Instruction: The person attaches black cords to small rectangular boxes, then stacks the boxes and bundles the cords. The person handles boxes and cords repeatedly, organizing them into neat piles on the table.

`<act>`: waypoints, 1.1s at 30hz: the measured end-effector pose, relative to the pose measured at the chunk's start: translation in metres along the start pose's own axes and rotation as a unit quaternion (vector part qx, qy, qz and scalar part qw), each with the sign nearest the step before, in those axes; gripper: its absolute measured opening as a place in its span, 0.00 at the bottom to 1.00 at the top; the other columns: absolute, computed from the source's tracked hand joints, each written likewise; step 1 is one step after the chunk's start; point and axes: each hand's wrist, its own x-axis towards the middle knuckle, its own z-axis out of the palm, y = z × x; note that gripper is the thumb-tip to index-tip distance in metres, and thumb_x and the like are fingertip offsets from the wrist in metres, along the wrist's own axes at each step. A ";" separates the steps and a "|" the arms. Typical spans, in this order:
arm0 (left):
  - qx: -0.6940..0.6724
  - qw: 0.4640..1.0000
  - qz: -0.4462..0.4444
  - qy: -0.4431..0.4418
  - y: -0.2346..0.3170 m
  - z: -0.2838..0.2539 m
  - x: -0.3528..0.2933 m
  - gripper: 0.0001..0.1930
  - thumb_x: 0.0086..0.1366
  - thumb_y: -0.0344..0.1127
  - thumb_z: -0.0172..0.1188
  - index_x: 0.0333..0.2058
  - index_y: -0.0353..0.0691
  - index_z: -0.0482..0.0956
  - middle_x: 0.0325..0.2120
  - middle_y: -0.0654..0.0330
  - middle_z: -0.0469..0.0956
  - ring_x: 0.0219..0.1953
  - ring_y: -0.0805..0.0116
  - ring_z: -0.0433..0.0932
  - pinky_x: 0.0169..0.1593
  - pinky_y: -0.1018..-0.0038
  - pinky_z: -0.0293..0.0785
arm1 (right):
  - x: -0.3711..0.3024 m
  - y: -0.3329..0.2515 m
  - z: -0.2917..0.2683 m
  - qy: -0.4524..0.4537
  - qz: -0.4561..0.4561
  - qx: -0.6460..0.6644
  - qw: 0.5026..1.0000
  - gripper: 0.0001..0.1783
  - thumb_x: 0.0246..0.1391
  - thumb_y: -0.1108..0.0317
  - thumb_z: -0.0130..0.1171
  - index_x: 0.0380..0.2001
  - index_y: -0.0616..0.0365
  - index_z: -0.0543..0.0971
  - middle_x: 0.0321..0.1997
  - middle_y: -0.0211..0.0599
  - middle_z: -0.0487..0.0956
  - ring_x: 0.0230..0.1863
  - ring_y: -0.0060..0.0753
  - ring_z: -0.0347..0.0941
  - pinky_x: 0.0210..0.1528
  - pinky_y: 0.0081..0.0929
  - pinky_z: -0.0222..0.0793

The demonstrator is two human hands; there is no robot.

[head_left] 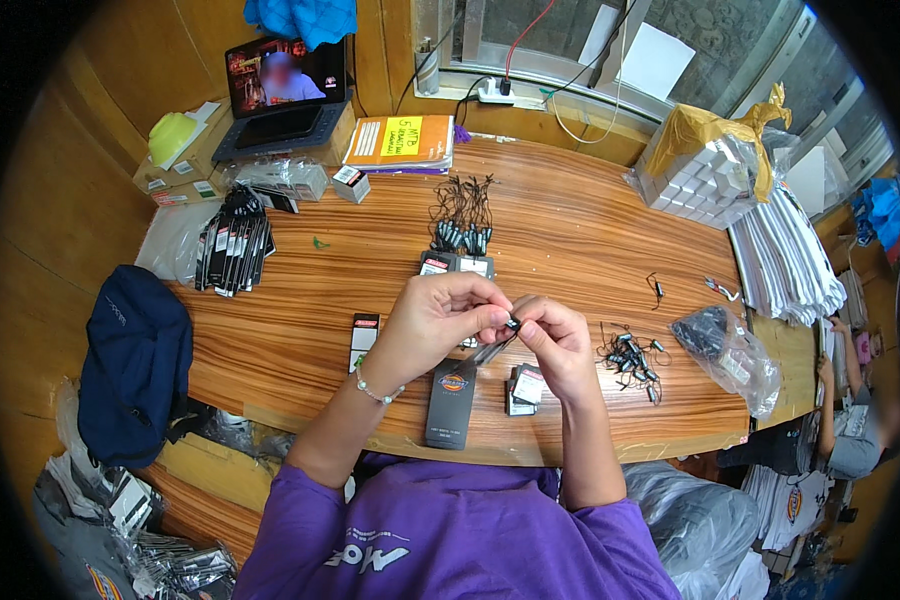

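Over the middle of the table, my left hand point(458, 318) and my right hand point(558, 345) meet with fingertips pinched together. Between them is a small black tag string point(512, 324) with a dark plastic piece; its finer details are hidden by the fingers. Just below my hands, a dark grey hang tag point(450, 405) reaches toward the front edge, apparently joined to the string. A small stack of tags point(523, 388) lies under my right hand. To the left of my left wrist is a black-and-white tag point(364, 338). More grey tags point(473, 266) lie beyond my fingers.
Tag strings lie in a bunch point(460, 220) at the back and a loose pile point(632, 358) on the right. Black tags point(235, 245), a tablet point(288, 75) and a navy bag point(135, 365) are left. Folded white cloth point(785, 255) and another person point(860, 440) are right.
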 end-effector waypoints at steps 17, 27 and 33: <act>0.294 0.925 0.224 0.087 -0.006 -0.010 0.016 0.13 0.56 0.33 0.56 0.38 0.34 0.72 0.42 0.57 0.67 0.49 0.67 0.65 0.52 0.71 0.61 | 0.023 -0.007 -0.007 -0.015 0.060 -0.016 0.998 0.12 0.58 0.63 0.46 0.28 0.61 0.72 0.26 0.32 0.74 0.33 0.21 0.68 0.39 0.20 0.63; -0.137 0.990 0.026 -0.008 -0.068 0.005 0.000 0.28 0.55 0.20 0.54 0.51 0.42 0.52 0.39 0.58 0.67 0.38 0.77 0.69 0.40 0.81 0.69 | 0.035 0.015 0.002 0.130 -0.036 0.263 0.955 0.11 0.58 0.64 0.43 0.39 0.59 0.66 0.23 0.37 0.71 0.27 0.29 0.68 0.38 0.29 0.67; -0.035 0.999 0.024 0.014 -0.058 -0.016 -0.003 0.28 0.55 0.19 0.52 0.54 0.41 0.55 0.29 0.63 0.69 0.35 0.79 0.70 0.40 0.84 0.68 | 0.061 0.008 -0.012 0.107 -0.017 0.221 0.969 0.10 0.59 0.62 0.41 0.34 0.57 0.68 0.26 0.34 0.71 0.31 0.27 0.67 0.37 0.29 0.63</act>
